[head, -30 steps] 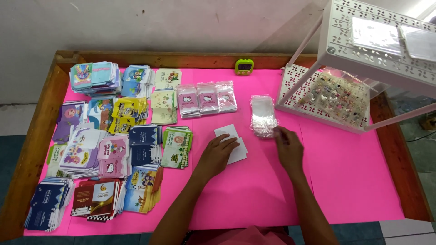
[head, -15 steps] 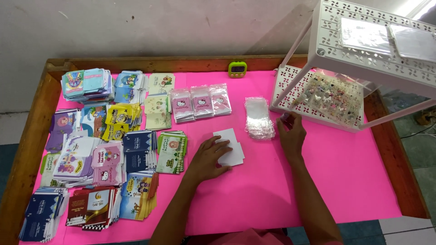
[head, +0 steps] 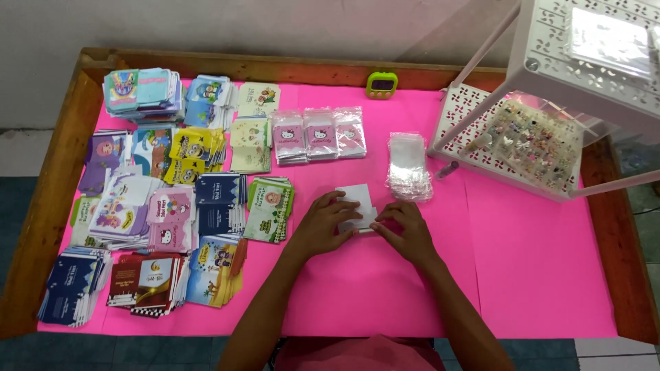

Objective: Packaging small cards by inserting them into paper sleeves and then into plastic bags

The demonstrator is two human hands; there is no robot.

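pressing a small white card (head: 357, 200) on the pink table (head: 536, 275) — left hand (head: 323, 227) flat, right hand (head: 411, 230) pinching its edge

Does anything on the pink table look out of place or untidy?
Mostly tidy. Only the card stacks at the left lie fanned and overlapping. Both hands, left hand and right hand, rest on white cards.

Pink-covered table (head: 536, 275), perhaps card stacks (head: 165, 199)
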